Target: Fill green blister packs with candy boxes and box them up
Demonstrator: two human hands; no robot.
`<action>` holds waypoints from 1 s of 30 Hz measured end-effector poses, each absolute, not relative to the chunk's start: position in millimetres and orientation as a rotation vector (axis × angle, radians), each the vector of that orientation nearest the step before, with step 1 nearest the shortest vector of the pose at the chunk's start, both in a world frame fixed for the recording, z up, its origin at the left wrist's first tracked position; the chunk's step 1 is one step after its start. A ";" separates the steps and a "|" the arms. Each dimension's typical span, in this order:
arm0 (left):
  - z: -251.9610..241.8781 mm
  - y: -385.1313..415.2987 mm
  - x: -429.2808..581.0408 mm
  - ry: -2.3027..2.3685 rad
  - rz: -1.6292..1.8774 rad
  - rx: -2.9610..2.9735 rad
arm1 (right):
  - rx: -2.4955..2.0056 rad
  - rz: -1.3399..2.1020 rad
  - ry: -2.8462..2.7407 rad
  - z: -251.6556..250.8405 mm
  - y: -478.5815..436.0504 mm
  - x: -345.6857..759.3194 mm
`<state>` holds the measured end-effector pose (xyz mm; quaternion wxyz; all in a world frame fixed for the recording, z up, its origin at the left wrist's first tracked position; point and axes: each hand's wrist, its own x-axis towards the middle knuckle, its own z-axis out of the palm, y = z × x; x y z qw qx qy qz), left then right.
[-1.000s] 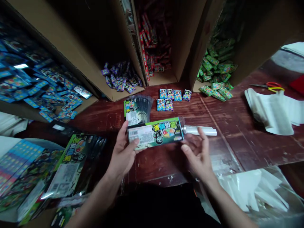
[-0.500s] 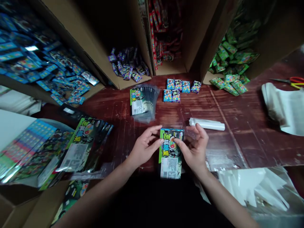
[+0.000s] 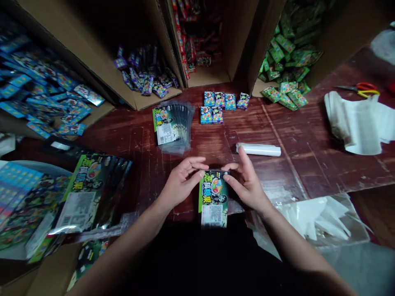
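A black and green candy pouch [image 3: 213, 197] with colourful lettering and a white label panel lies near the table's front edge, its lower end close to my dark clothing. My left hand [image 3: 183, 181] pinches its upper left corner between thumb and fingers. At the upper right corner, my right hand [image 3: 243, 181] holds it with the thumb on the front and the index finger raised. Beyond the hands are a fan of similar flat pouches [image 3: 169, 125] and a group of small blue and purple candy boxes [image 3: 211, 115]. A white roll [image 3: 259, 149] lies just past my right fingertips.
Open cartons hold blue packets [image 3: 52, 98], purple packets [image 3: 148, 82], red packets [image 3: 193, 49] and green packets [image 3: 285, 53]. More printed pouches [image 3: 83, 189] lie at left. Red-and-yellow-handled scissors [image 3: 365, 88] and white sheets [image 3: 354, 123] are at right, above a clear bag of white scraps [image 3: 321, 218].
The view has shifted, so the table's contents appear farther left and higher. My right thumb has moved from the pouch's front to its upper right corner. The blue edge at its top no longer shows.
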<state>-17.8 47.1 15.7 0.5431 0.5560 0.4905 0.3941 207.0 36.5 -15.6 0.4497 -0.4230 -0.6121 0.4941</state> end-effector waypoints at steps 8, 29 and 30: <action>29.8 60.6 -10.3 1.210 0.767 1.303 | -1.114 1.408 -1.220 10.1 42.9 198.8; 27.2 63.5 -17.6 1.057 0.732 1.338 | -1.074 1.218 -2.051 61.5 72.2 227.0; 27.6 63.7 -17.5 1.053 0.732 1.334 | -1.100 1.198 -2.086 61.1 74.7 223.2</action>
